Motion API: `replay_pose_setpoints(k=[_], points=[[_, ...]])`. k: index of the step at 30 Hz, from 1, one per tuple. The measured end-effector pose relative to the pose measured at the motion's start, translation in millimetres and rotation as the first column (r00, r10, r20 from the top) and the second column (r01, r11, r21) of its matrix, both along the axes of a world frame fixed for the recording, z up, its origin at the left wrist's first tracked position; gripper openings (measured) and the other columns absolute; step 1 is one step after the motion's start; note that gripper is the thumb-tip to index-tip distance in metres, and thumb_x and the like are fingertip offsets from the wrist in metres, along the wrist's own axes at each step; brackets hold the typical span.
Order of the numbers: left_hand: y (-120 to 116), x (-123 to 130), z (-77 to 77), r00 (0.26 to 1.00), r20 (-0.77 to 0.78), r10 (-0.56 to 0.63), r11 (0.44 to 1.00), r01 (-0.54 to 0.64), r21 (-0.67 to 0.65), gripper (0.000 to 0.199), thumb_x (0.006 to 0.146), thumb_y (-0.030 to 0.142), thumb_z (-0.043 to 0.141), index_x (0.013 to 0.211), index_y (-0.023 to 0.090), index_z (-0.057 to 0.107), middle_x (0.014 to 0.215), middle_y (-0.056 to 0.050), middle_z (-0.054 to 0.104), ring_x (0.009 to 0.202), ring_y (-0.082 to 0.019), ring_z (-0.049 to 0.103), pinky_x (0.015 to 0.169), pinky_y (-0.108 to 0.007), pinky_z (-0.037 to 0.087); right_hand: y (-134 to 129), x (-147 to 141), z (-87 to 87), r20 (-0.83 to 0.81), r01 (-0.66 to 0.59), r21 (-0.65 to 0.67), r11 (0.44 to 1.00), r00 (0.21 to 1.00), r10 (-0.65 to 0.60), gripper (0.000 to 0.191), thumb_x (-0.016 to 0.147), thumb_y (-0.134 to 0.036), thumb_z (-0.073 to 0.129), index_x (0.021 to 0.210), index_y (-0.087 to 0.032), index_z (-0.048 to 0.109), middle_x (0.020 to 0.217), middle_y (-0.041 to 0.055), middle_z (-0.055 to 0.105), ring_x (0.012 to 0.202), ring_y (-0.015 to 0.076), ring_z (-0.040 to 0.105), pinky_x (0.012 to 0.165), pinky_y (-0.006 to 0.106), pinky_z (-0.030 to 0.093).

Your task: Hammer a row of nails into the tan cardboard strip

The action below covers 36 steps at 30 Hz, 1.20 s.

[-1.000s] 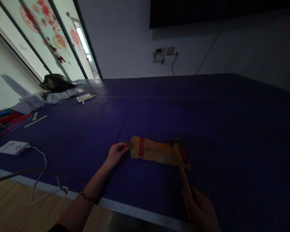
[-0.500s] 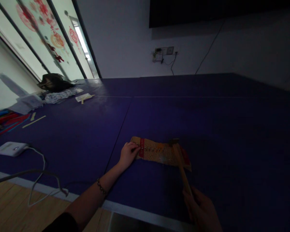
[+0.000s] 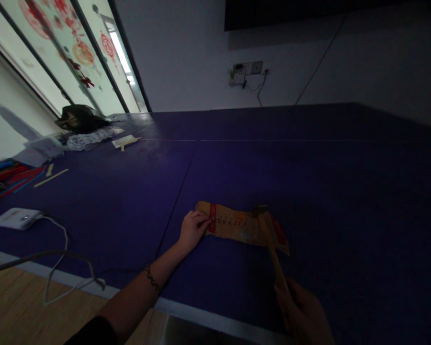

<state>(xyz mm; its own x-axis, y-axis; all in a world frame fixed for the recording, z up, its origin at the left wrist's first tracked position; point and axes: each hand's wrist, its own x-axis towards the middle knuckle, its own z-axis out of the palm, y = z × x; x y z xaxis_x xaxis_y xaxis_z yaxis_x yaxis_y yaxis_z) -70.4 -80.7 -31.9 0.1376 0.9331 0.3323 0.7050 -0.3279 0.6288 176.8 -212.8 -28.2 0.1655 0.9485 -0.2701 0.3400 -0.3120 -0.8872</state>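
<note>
A brown cardboard strip (image 3: 237, 225) with red bands, small holes and a row of small shiny pieces lies on the dark blue table. My left hand (image 3: 193, 230) rests at its left end, fingertips pinched at the red band; what they hold is too small to make out. My right hand (image 3: 301, 306) is wrapped round the wooden handle of a hammer (image 3: 276, 258). The dark hammer head is over the right part of the strip; whether it touches cannot be told.
A white power bank (image 3: 17, 218) with a cable lies on the table (image 3: 309, 167) at left. Behind it are red and blue strips (image 3: 17, 178), a plastic box, papers and a black bag (image 3: 81, 118). A dark cable crosses the near left edge.
The view has shifted slightly. My left hand stays at the strip's left end, and my right hand still holds the hammer over its right part.
</note>
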Motion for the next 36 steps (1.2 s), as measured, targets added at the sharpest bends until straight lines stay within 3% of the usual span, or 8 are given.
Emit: replay_pose_setpoints(k=[21,27,36], points=[[-1,1,3.4,0.999,0.032,-0.008,1.000,0.009,-0.015,0.013,0.079,0.024,0.056,0.076,0.019,0.067,0.080,-0.004,0.068,0.078,-0.016,0.058,0.073,-0.030,0.042,1,0,7.0,0.062,-0.023,0.036,0.999,0.998,0.020,0.034,0.070,-0.051,0.048,0.064,-0.019,0.054,0.041,-0.0058,0.043,0.034,0.0108,0.042,0.033,0.021,0.031],[-1,0,0.2,0.999,0.046,-0.009,1.000,0.009,-0.014,0.015,0.079,0.026,0.056,0.077,0.020,0.069,0.081,-0.004,0.068,0.079,-0.017,0.057,0.073,-0.031,0.043,-1,1,3.7,0.005,0.017,-0.022,1.000,1.000,-0.017,0.037,0.069,-0.056,0.049,0.067,-0.020,0.052,0.043,-0.0061,0.043,0.034,0.0111,0.042,0.032,0.021,0.031],[0,1,1.6,0.998,0.055,-0.025,1.000,0.026,-0.014,0.015,0.079,0.026,0.056,0.079,0.021,0.070,0.079,-0.004,0.068,0.078,-0.017,0.058,0.073,-0.030,0.043,-3,8,-0.2,-0.074,0.079,0.043,0.996,0.994,-0.075,0.042,0.068,-0.059,0.052,0.067,-0.017,0.056,0.046,-0.0046,0.042,0.038,0.0105,0.040,0.033,0.021,0.030]])
